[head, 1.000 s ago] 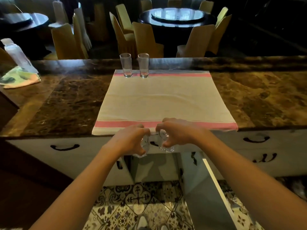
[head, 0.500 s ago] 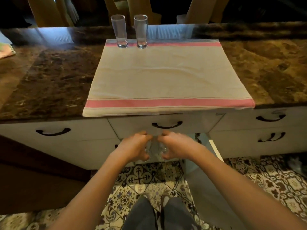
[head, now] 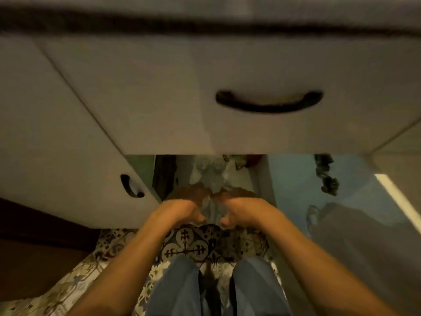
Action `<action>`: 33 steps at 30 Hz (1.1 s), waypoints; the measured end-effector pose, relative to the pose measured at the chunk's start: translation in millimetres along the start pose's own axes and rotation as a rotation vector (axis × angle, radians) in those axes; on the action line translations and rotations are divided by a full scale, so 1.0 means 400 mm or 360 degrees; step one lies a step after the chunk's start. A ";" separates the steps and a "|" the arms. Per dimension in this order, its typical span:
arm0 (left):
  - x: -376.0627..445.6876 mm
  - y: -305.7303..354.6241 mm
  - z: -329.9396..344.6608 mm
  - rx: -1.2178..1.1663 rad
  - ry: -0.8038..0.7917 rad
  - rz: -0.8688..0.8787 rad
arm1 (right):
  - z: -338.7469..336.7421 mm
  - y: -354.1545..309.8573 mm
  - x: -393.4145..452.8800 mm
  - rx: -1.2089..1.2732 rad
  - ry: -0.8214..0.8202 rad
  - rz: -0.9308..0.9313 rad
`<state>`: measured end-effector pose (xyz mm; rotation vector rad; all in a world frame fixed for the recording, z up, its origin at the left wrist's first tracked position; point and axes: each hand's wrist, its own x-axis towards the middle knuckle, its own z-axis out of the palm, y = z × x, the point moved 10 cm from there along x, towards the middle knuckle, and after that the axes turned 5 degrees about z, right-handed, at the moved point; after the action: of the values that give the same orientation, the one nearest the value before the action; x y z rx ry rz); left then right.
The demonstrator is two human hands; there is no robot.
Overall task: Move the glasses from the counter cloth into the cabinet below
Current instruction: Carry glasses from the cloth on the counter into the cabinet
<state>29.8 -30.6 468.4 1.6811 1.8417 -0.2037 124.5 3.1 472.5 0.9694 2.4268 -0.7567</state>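
No writing or label can be read anywhere; the view is blurred.

A drawer (head: 227,106) with a dark curved handle (head: 268,103) fills the twelve o'clock half, overhanging the open cabinet (head: 259,176) below it. At nine o'clock a shut door (head: 68,179) carries a small dark handle (head: 131,187). The open door (head: 341,213) swings out towards three o'clock. Patterned floor tiles (head: 186,245) and two knees in blue trousers (head: 175,286) lie at six o'clock.

Both forearms reach forward side by side to the cabinet mouth. The left hand (head: 182,207) and right hand (head: 241,207), knuckles up and fingers curled, each grip a clear glass; the glasses (head: 211,210) sit between the palms, nearly touching. More pale glassware (head: 209,172) stands inside, just beyond the fingers.
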 end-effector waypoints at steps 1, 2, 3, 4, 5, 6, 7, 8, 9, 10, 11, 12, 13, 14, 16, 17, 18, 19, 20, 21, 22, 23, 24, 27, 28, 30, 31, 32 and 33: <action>0.053 -0.016 0.027 -0.0024 0.0056 0.0036 | 0.025 0.027 0.052 0.0026 0.0018 0.0006; 0.104 -0.032 0.048 -0.0029 0.0121 0.0072 | 0.047 0.053 0.103 0.0023 0.0061 0.0002; 0.153 -0.055 0.075 -0.0035 0.0154 0.0082 | 0.067 0.073 0.153 -0.0026 0.0115 -0.0029; 0.196 -0.081 0.097 -0.0031 0.0177 0.0079 | 0.079 0.090 0.195 -0.0080 0.0182 -0.0064; 0.245 -0.108 0.122 -0.0012 0.0197 0.0086 | 0.093 0.109 0.242 -0.0127 0.0241 -0.0084; 0.291 -0.130 0.146 0.0016 0.0229 0.0107 | 0.113 0.131 0.292 -0.0164 0.0276 -0.0093; 0.333 -0.151 0.164 0.0054 0.0262 0.0129 | 0.127 0.150 0.338 -0.0183 0.0286 -0.0101; 0.374 -0.167 0.179 0.0098 0.0300 0.0158 | 0.146 0.177 0.388 -0.0201 0.0286 -0.0100; 0.413 -0.181 0.192 0.0146 0.0334 0.0177 | 0.156 0.199 0.432 -0.0231 0.0304 -0.0116; 0.450 -0.195 0.204 0.0186 0.0358 0.0190 | 0.168 0.224 0.475 -0.0284 0.0330 -0.0121; 0.486 -0.211 0.216 0.0198 0.0365 0.0186 | 0.177 0.249 0.516 -0.0333 0.0355 -0.0120; 0.525 -0.228 0.226 0.0184 0.0360 0.0172 | 0.184 0.272 0.555 -0.0357 0.0367 -0.0110; 0.562 -0.244 0.234 0.0155 0.0343 0.0163 | 0.190 0.291 0.592 -0.0367 0.0354 -0.0102; 0.594 -0.258 0.241 0.0128 0.0314 0.0159 | 0.197 0.303 0.623 -0.0383 0.0326 -0.0102; 0.651 -0.281 0.246 0.0107 0.0271 0.0144 | 0.203 0.316 0.679 -0.0441 0.0296 -0.0111; 0.676 -0.295 0.245 0.0109 0.0282 0.0132 | 0.205 0.321 0.706 -0.0444 0.0286 -0.0114; 0.699 -0.309 0.243 0.0112 0.0305 0.0118 | 0.208 0.326 0.732 -0.0427 0.0282 -0.0117; 0.719 -0.323 0.245 0.0110 0.0320 0.0106 | 0.213 0.333 0.762 -0.0409 0.0269 -0.0099; 0.741 -0.338 0.252 0.0105 0.0327 0.0098 | 0.222 0.341 0.790 -0.0389 0.0246 -0.0072; 0.759 -0.354 0.263 0.0102 0.0325 0.0087 | 0.233 0.347 0.817 -0.0360 0.0216 -0.0051; 0.774 -0.371 0.276 0.0099 0.0329 0.0077 | 0.244 0.349 0.842 -0.0316 0.0198 -0.0052; 0.790 -0.390 0.292 0.0097 0.0341 0.0059 | 0.254 0.353 0.863 -0.0262 0.0201 -0.0066; 0.803 -0.408 0.306 0.0090 0.0362 0.0041 | 0.264 0.359 0.884 -0.0213 0.0212 -0.0083; 0.838 -0.456 0.341 0.0051 0.0402 -0.0013 | 0.301 0.394 0.938 -0.0142 0.0251 -0.0093; 0.848 -0.469 0.347 0.0044 0.0409 -0.0027 | 0.314 0.405 0.955 -0.0149 0.0262 -0.0089; 0.868 -0.492 0.351 0.0036 0.0437 -0.0057 | 0.333 0.427 0.988 -0.0157 0.0293 -0.0061; 0.877 -0.504 0.353 0.0023 0.0466 -0.0076 | 0.339 0.435 1.000 -0.0169 0.0319 -0.0045; 0.885 -0.512 0.354 0.0012 0.0503 -0.0088 | 0.341 0.443 1.010 -0.0197 0.0337 -0.0030; 0.894 -0.518 0.359 0.0016 0.0526 -0.0089 | 0.344 0.449 1.015 -0.0233 0.0343 -0.0026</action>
<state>-111.9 161.6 101.9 1.7530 2.1305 0.0464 6.3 227.9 83.3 1.0197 2.6344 -0.4930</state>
